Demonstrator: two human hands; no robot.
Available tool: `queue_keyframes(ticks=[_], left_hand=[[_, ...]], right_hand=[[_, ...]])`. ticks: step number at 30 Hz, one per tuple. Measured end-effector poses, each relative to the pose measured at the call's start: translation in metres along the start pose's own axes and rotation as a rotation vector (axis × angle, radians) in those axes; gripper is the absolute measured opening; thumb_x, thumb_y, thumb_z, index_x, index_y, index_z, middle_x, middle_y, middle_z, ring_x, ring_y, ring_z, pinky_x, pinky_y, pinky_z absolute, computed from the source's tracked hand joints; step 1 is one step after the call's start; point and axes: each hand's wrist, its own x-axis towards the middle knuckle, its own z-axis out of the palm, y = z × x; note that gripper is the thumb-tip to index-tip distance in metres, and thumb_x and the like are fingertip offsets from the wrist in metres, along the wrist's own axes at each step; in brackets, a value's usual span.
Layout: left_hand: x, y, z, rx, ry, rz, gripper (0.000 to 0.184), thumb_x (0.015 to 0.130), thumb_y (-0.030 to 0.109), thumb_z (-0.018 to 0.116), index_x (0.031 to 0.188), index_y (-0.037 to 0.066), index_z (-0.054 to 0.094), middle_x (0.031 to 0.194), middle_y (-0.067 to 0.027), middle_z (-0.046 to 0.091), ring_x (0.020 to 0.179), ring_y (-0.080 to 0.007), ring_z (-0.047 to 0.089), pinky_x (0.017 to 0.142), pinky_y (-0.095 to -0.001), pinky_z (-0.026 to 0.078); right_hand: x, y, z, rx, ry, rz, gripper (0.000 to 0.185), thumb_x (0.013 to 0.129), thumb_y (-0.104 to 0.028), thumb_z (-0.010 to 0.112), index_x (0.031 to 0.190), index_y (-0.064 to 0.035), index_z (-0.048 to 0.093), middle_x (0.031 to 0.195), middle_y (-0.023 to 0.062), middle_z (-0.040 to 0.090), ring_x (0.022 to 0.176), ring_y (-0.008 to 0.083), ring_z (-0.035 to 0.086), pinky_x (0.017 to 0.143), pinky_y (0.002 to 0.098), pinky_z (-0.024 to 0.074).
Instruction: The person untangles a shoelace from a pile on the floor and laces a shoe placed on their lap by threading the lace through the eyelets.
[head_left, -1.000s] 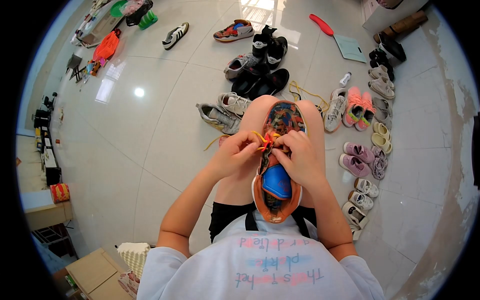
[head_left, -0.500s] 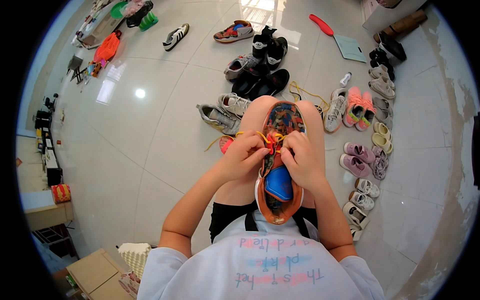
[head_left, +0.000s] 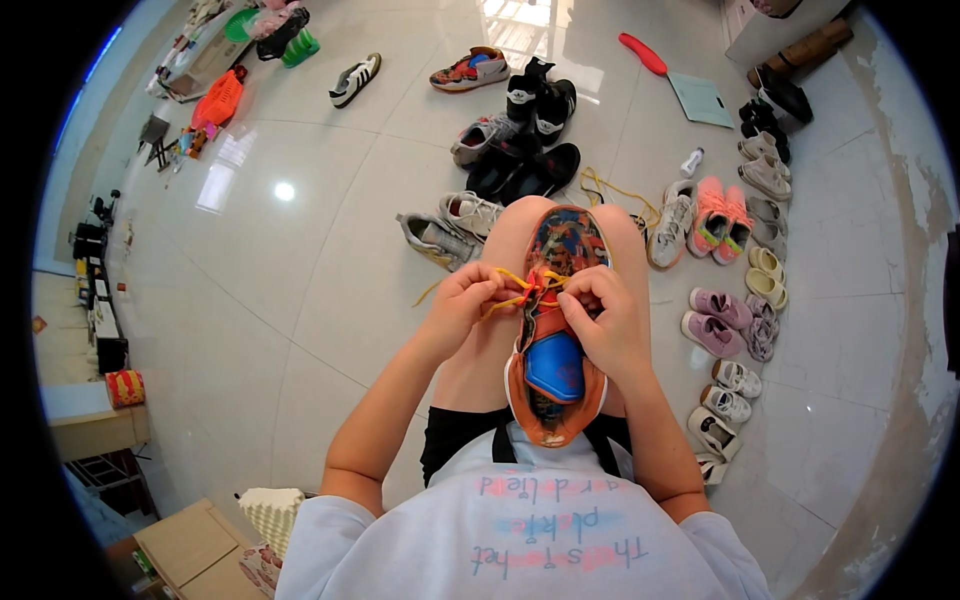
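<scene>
An orange shoe with a camouflage-patterned toe [head_left: 568, 235] and a blue tongue pad [head_left: 556, 366] rests on my lap, toe pointing away from me. My left hand [head_left: 464, 305] is closed in a pinch on the yellow shoelace [head_left: 510, 281], left of the red eyelets. A free length of lace hangs past its fingers. On the other side, my right hand [head_left: 600, 312] pinches at the lace by the right eyelets, its thumb near the shoe's opening. The exact grip of its fingertips is partly hidden.
Several black and grey shoes [head_left: 540, 172] lie on the tiled floor beyond my knees, with another camouflage shoe [head_left: 470, 69] farther off. A yellow lace [head_left: 640, 203] lies near them. Pink sneakers [head_left: 712, 220] and other pairs line the right wall. A red-handled dustpan [head_left: 698, 98] lies ahead.
My left hand has moved slightly left and away from the eyelets, drawing out a loop of yellow lace. My right hand stays near the right eyelets.
</scene>
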Motion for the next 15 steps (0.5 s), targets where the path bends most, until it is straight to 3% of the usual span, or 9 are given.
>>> queue_keyframes(ticks=[4,7,11,14,15], left_hand=[[0.000,0.017,0.007,-0.320,-0.033,0.071,0.023,0.094,0.014,0.047,0.114,0.003,0.052,0.121,-0.0156,0.057,0.112,-0.0234,0.056,0.097,-0.0381,0.045],[-0.001,0.034,0.002,-0.538,0.003,0.278,0.036,0.092,0.018,0.049,0.124,0.001,0.051,0.121,-0.0170,0.056,0.113,-0.0275,0.054,0.100,-0.0422,0.042],[-0.021,0.062,0.033,-0.226,-0.074,0.345,0.033,0.093,0.016,0.049,0.121,-0.003,0.051,0.114,-0.0163,0.060,0.106,-0.0260,0.058,0.098,-0.0402,0.043],[-0.034,0.060,0.064,-0.134,-0.136,0.284,0.032,0.094,0.014,0.048,0.120,-0.004,0.052,0.114,-0.0177,0.061,0.106,-0.0258,0.059,0.096,-0.0393,0.044],[-0.037,0.062,0.070,-0.138,-0.121,0.285,0.030,0.095,0.014,0.047,0.119,-0.003,0.053,0.101,-0.0124,0.062,0.094,-0.0230,0.060,0.084,-0.0367,0.048]], right_hand=[[-0.003,0.002,-0.001,0.040,0.059,-0.015,0.006,0.080,-0.001,0.064,0.078,-0.0014,0.058,0.081,0.0043,0.057,0.067,0.0116,0.050,0.060,0.0239,0.0428],[-0.005,-0.001,-0.004,0.053,0.086,0.021,0.006,0.080,0.000,0.064,0.083,-0.0013,0.060,0.083,0.0035,0.057,0.067,0.0103,0.051,0.060,0.0226,0.0427],[-0.002,-0.032,0.000,0.071,0.119,0.022,0.016,0.080,0.001,0.063,0.096,-0.0014,0.061,0.083,0.0022,0.057,0.066,0.0084,0.051,0.058,0.0202,0.0415],[0.000,-0.068,0.001,0.300,0.024,0.088,0.026,0.081,0.001,0.063,0.107,-0.0014,0.060,0.081,0.0003,0.057,0.064,0.0056,0.050,0.057,0.0184,0.0407],[0.001,-0.074,-0.004,0.335,-0.167,0.135,0.029,0.081,0.001,0.063,0.110,-0.0014,0.058,0.081,-0.0002,0.058,0.064,0.0045,0.051,0.057,0.0182,0.0416]])
